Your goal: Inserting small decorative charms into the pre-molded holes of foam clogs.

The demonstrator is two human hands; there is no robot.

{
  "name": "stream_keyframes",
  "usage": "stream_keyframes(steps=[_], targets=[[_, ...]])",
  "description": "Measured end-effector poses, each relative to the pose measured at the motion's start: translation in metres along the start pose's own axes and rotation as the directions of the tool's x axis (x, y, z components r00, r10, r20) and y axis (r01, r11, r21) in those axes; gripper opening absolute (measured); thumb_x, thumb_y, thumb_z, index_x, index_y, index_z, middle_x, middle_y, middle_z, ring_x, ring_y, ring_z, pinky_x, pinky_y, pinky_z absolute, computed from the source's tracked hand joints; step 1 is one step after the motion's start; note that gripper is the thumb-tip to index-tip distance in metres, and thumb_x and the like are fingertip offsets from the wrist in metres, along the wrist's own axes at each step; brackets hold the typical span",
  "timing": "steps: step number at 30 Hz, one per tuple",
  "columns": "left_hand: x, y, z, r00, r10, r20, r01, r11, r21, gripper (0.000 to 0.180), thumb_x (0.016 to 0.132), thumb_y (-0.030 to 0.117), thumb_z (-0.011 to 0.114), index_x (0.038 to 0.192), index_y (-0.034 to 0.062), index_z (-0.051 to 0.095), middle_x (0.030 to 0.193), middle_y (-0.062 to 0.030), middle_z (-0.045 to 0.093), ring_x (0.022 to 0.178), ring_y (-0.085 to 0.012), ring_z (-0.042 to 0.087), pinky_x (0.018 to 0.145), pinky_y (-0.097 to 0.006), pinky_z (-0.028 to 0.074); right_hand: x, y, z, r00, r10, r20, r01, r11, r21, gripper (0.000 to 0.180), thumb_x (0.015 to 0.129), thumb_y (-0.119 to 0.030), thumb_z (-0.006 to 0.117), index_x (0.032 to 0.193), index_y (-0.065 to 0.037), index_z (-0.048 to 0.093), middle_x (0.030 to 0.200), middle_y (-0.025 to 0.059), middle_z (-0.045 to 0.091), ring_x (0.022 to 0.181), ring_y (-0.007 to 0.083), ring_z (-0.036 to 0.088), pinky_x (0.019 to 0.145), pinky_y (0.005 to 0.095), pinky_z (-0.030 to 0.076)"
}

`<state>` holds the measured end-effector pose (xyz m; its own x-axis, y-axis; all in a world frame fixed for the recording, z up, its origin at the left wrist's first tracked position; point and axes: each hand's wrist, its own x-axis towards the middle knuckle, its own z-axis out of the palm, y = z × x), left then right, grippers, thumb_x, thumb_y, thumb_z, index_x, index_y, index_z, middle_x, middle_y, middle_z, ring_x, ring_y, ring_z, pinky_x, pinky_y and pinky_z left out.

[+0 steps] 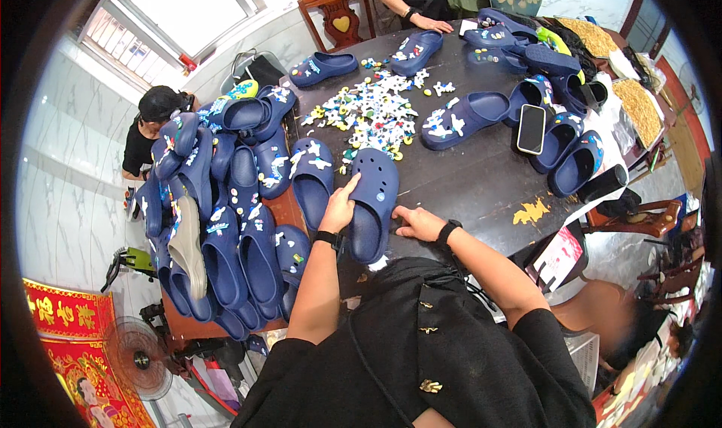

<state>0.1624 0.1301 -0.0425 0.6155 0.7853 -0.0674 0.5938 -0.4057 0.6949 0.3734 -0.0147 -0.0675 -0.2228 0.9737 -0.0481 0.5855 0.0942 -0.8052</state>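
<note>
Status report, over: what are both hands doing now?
Left hand grips navy clog at its side. Right hand rests on dark table beside it. Pile of small charms lies beyond; nothing blocks.

Your left hand (pixel 340 206) extends forward, fingers curled in a grip, thumb up. Your right hand (pixel 418 222) lies flat, palm down, fingers pointing left. Both forearms are bare and enter from below, each wrist banded in black.

Charms (pixel 370 112) lie behind the held clog (pixel 372 202), phone (pixel 531 129) right.
</note>
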Motion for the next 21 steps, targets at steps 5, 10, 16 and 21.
stream_keyframes(steps=[5, 10, 16, 21], targets=[[-0.015, 0.000, -0.017, 0.999, 0.042, 0.032, -0.041, 0.999, -0.030, 0.076, 0.070, -0.014, 0.042, 0.138, 0.0181, 0.045, 0.114, -0.0252, 0.058, 0.110, -0.0368, 0.056, 0.098, -0.037, 0.041, -0.012, 0.009, -0.018, 0.993, 0.111, 0.037, -0.112, 0.993, 0.025, 0.030, 0.080, -0.020, 0.067, 0.104, -0.003, 0.059, 0.087, 0.0182, 0.067, 0.085, 0.0353, 0.065, 0.075, 0.0426, 0.050], [-0.042, -0.002, -0.004, 0.987, 0.016, 0.162, -0.011, 0.999, -0.030, 0.076, 0.071, -0.013, 0.044, 0.139, 0.0192, 0.043, 0.111, -0.0229, 0.058, 0.106, -0.0360, 0.056, 0.095, -0.038, 0.042, -0.012, 0.029, -0.043, 0.979, 0.197, -0.051, -0.190, 0.974, 0.123, 0.023, 0.081, -0.013, 0.065, 0.100, -0.001, 0.060, 0.076, 0.0155, 0.067, 0.069, 0.0249, 0.066, 0.067, 0.0371, 0.051], [-0.076, 0.029, -0.002, 0.994, 0.002, -0.106, 0.005, 0.997, 0.073, 0.050, 0.079, 0.008, 0.066, 0.127, 0.0116, 0.053, 0.099, -0.0176, 0.057, 0.093, -0.0351, 0.057, 0.083, -0.040, 0.047, 0.026, 0.043, -0.077, 0.941, 0.257, -0.220, -0.208, 0.953, 0.223, 0.016, 0.082, -0.005, 0.062, 0.096, 0.001, 0.061, 0.071, 0.0088, 0.065, 0.064, 0.0148, 0.063, 0.060, 0.0297, 0.050], [-0.103, 0.049, -0.004, 0.932, -0.048, -0.359, -0.013, 0.986, -0.165, 0.016, 0.081, 0.007, 0.063, 0.097, 0.0013, 0.065, 0.092, -0.0138, 0.065, 0.078, -0.0286, 0.064, 0.066, -0.034, 0.051, 0.089, 0.042, -0.088, 0.892, 0.275, -0.358, -0.206, 0.954, 0.219, 0.016, 0.081, -0.008, 0.063, 0.095, 0.001, 0.063, 0.073, 0.0084, 0.066, 0.061, 0.0129, 0.061, 0.060, 0.0286, 0.049]])
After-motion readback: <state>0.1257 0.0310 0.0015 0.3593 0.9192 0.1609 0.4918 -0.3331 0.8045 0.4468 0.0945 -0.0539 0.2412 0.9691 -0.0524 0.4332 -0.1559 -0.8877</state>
